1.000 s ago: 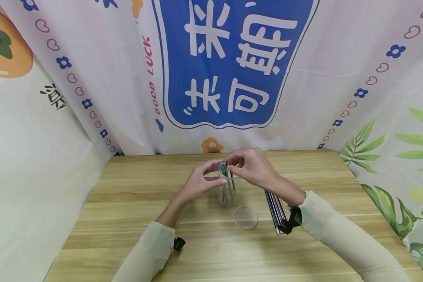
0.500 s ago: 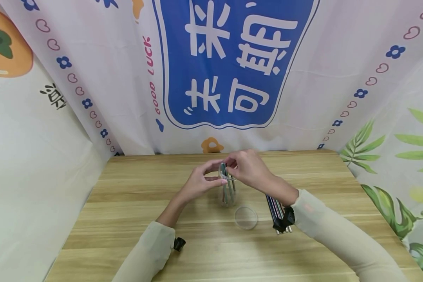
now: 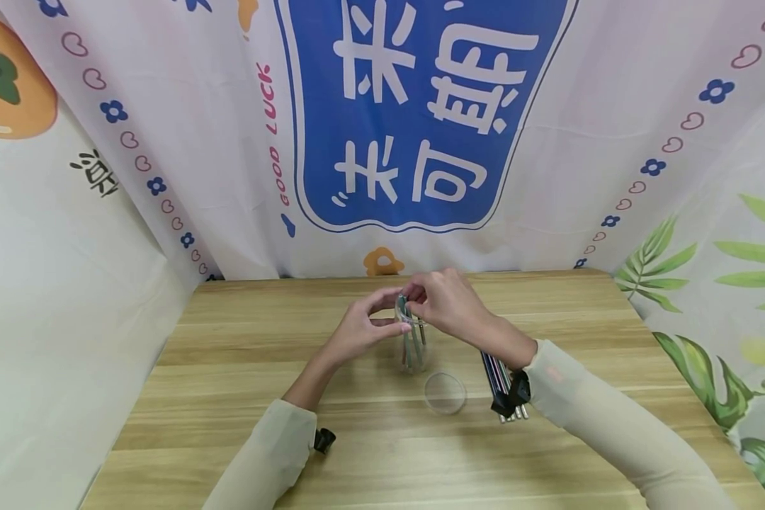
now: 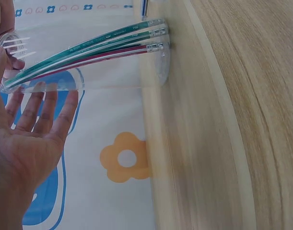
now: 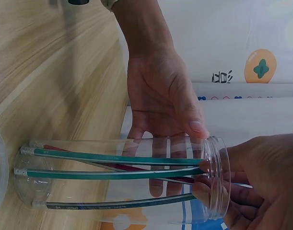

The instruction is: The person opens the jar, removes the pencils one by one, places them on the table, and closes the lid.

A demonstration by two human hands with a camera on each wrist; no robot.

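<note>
A clear plastic jar [image 3: 413, 363] stands on the wooden table, its mouth up, with several pencils inside. In the right wrist view two green pencils [image 5: 112, 175], a dark red pencil [image 5: 108, 166] and a dark pencil [image 5: 122, 204] show through its wall. My left hand [image 3: 359, 331] holds the jar near the rim, thumb in front and fingers behind. Reaching into the jar's mouth, my right hand [image 3: 449, 304] pinches at the upper pencil ends, which its fingertips partly cover.
A round clear lid [image 3: 445, 394] lies flat in front of the jar. To its right, more pencils [image 3: 499, 375] lie side by side, partly under the right wrist. A printed cloth [image 3: 516, 248] hangs behind the table's back edge.
My right hand has shifted slightly left and closer in over the jar's mouth, mostly in the first half second. The left hand, the jar and the lid stay put.
</note>
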